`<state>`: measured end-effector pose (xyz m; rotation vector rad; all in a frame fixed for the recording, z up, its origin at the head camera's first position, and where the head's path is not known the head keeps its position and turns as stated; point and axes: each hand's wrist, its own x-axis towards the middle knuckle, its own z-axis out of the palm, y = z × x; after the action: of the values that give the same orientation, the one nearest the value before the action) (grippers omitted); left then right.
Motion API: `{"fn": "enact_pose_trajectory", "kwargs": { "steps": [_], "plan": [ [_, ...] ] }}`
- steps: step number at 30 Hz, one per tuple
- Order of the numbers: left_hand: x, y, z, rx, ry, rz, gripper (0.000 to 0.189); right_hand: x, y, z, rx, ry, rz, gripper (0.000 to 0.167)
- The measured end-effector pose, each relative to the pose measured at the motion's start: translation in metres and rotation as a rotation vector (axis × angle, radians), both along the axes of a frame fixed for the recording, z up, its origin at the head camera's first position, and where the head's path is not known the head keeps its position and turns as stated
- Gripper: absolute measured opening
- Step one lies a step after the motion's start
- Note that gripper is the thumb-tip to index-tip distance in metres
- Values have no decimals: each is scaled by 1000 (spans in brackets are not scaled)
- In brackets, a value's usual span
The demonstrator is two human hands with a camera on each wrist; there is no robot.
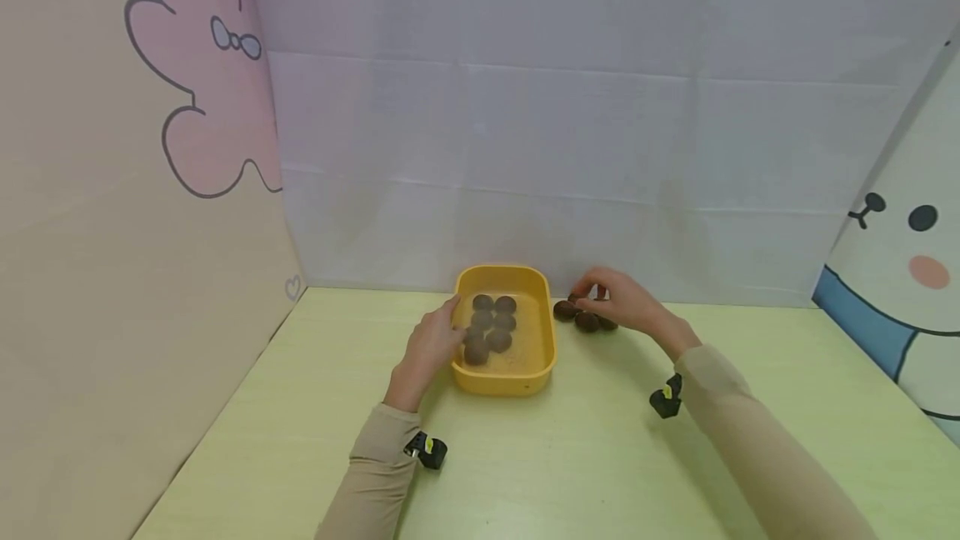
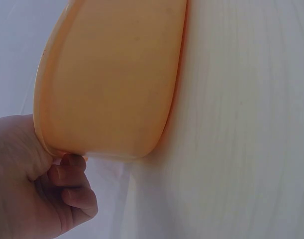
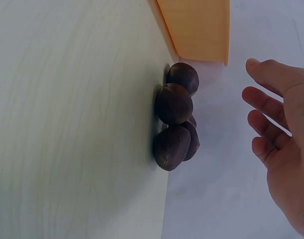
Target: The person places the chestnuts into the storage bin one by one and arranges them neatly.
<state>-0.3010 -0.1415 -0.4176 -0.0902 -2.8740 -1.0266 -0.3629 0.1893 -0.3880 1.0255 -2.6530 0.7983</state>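
room above brown nuts [image 3: 174,106], yellow tray [image 1: 504,383] beside

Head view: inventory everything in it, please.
Table: 1, pale green, foreground.
Tub: 1, yellow, on table.
Tub nuts: at least 7, brown, mostly left half.
Loose nuts: at least 4, brown, right of tub.
Sheet: 1, pale grey, behind table.
Cartoon figures: 2, pink at left, white at right.
Heart: 1, grey, below pink figure.
Wrist cameras: 2, black, one per wrist.
Sleeves: 2, beige, foreground.
Left hand: 1, gripping tub's left rim.
Right hand: 1, over loose nuts.

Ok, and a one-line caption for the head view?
Left fingers grip a yellow tray holding dark chestnut-like pieces; right fingers hover near others beside it.
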Motion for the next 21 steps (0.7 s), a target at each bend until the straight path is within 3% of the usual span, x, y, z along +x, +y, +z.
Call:
{"fn": "enact_pose_trajectory", "kwargs": {
  "steps": [11, 21],
  "plan": [
    [0, 1, 0, 3, -2, -4, 63, 3, 23, -10, 11, -39, -35, 21],
    [-1, 1, -1, -6, -15, 1, 63, 3, 43, -30, 9, -80, -95, 26]
  ]
}}
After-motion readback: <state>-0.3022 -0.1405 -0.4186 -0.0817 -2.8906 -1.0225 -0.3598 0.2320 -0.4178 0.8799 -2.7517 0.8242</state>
